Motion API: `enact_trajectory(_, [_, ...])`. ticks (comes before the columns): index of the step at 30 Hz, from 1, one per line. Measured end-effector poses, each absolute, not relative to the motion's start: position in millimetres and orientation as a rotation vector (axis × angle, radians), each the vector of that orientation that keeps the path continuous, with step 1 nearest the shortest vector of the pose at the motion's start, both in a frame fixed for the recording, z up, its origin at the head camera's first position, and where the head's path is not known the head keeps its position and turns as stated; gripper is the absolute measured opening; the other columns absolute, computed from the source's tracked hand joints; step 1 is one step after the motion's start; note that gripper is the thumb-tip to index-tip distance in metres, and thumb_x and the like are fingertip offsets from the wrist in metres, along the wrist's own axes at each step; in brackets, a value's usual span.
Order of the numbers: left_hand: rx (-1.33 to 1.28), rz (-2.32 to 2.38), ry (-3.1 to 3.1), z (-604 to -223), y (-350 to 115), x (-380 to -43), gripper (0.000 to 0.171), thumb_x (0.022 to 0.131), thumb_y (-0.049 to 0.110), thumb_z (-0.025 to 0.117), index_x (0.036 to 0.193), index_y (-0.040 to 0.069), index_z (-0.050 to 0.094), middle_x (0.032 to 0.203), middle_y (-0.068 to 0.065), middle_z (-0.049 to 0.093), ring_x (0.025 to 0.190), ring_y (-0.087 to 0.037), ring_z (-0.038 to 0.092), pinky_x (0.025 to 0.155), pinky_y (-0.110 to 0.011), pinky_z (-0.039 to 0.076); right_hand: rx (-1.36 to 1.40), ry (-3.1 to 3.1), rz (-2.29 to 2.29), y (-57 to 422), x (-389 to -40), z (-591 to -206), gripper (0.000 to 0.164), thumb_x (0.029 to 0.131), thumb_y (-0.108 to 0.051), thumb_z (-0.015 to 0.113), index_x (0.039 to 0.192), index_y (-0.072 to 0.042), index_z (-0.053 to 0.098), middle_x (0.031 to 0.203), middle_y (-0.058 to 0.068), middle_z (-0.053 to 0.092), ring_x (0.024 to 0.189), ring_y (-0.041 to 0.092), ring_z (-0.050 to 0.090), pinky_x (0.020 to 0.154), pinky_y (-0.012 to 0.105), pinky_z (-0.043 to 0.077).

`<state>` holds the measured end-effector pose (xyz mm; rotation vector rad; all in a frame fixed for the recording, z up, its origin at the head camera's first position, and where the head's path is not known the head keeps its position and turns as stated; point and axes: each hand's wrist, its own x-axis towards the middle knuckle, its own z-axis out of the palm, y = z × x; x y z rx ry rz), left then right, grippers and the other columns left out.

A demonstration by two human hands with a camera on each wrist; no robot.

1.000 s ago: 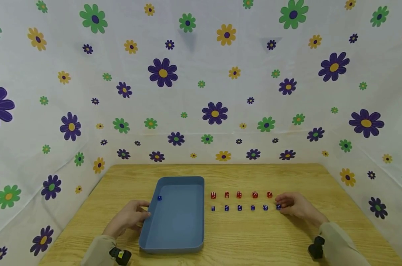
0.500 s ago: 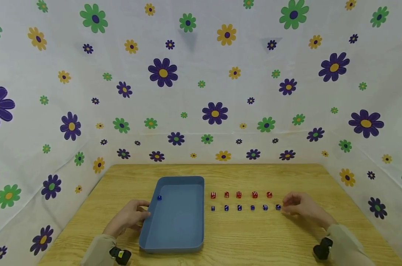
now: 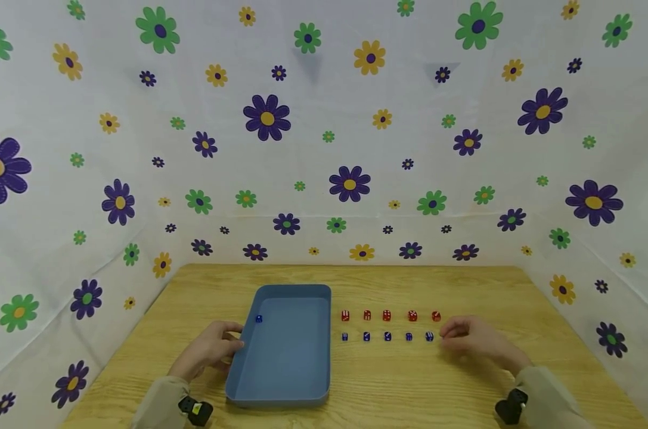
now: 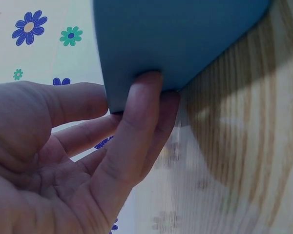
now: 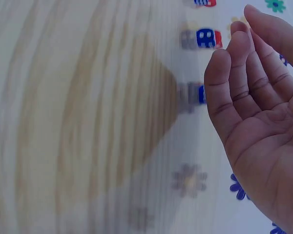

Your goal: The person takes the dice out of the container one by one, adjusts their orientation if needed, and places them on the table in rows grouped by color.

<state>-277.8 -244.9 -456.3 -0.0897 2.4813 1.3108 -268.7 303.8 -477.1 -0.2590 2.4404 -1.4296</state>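
My left hand holds the left side of a shallow blue-grey tray, thumb and fingers at its wall; the left wrist view shows fingers against the tray wall. One blue die lies inside near the left wall. My right hand is beside the right end of a row of blue dice, fingertips near the last visible blue die. In the right wrist view the palm faces the camera, fingers lightly bent, nothing seen in them. A blue die shows partly behind the little finger.
Behind the blue row runs a row of red dice, with a red die at its right end. Both rows lie right of the tray on the wooden table. A flower-patterned white cloth stands around the back and sides.
My right hand drew slightly right, then came back left, and its fingers now cover the spot of the rightmost blue die. The left hand and tray stayed put; the view shifted slightly.
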Motion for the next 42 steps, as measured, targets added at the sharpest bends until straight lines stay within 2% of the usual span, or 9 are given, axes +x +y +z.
enact_trajectory(13, [-0.089, 1.294, 2.497, -456.5, -245.2, -276.5, 0.044, 0.095, 0.003, 0.058, 0.137, -0.007, 0.048, 0.108, -0.020, 0.064, 0.085, -0.023, 0.067, 0.063, -0.042, 0.060, -0.395, 2.317, -1.468, 248.0, -278.3, -472.7, 0.033, 0.089, -0.021, 0.073, 0.111, 0.002, 0.067, 0.101, 0.008, 0.070, 0.089, 0.017, 0.064, 0.076, 0.030, 0.058])
enact_trajectory(21, [-0.092, 1.302, 2.496, -457.8, -245.3, -276.9, 0.042, 0.095, 0.003, 0.057, 0.136, -0.006, 0.051, 0.104, -0.018, 0.065, 0.083, -0.023, 0.067, 0.062, -0.042, 0.060, -0.485, 2.272, -1.503, 211.8, -282.8, -469.8, 0.033, 0.091, -0.020, 0.071, 0.113, 0.003, 0.066, 0.104, 0.014, 0.069, 0.087, 0.017, 0.064, 0.076, 0.033, 0.058])
enact_trajectory(25, [-0.091, 1.308, 2.502, -457.3, -244.8, -276.5, 0.042, 0.095, 0.003, 0.057, 0.135, -0.005, 0.051, 0.103, -0.018, 0.066, 0.082, -0.022, 0.067, 0.061, -0.041, 0.060, -0.533, 2.231, -1.528, 194.0, -287.4, -467.1, 0.033, 0.092, -0.018, 0.070, 0.115, 0.005, 0.065, 0.103, 0.013, 0.070, 0.085, 0.017, 0.065, 0.075, 0.033, 0.058])
enact_trajectory(32, [-0.087, 1.310, 2.507, -456.0, -244.5, -275.7, 0.041, 0.095, 0.002, 0.057, 0.135, -0.006, 0.051, 0.103, -0.018, 0.065, 0.083, -0.022, 0.067, 0.062, -0.041, 0.060, -0.577, 2.190, -1.569, 159.6, -295.0, -461.1, 0.034, 0.091, -0.015, 0.070, 0.117, 0.007, 0.063, 0.101, 0.013, 0.070, 0.085, 0.022, 0.066, 0.074, 0.035, 0.058])
enact_trajectory(39, [-0.081, 1.314, 2.511, -456.1, -245.0, -275.2, 0.042, 0.094, 0.002, 0.058, 0.135, -0.007, 0.051, 0.103, -0.018, 0.065, 0.083, -0.023, 0.068, 0.062, -0.041, 0.060, -0.632, 2.189, -1.595, 132.1, -306.4, -459.2, 0.033, 0.092, -0.015, 0.069, 0.118, 0.005, 0.063, 0.106, 0.020, 0.068, 0.093, 0.036, 0.066, 0.081, 0.049, 0.058])
enact_trajectory(42, [-0.071, 1.324, 2.509, -457.3, -245.7, -275.3, 0.041, 0.094, 0.002, 0.058, 0.134, -0.008, 0.052, 0.102, -0.018, 0.066, 0.083, -0.023, 0.068, 0.061, -0.042, 0.060, -0.614, 2.185, -1.600, 123.6, -310.9, -458.6, 0.034, 0.093, -0.017, 0.068, 0.119, 0.003, 0.063, 0.106, 0.017, 0.068, 0.095, 0.034, 0.066, 0.084, 0.047, 0.058])
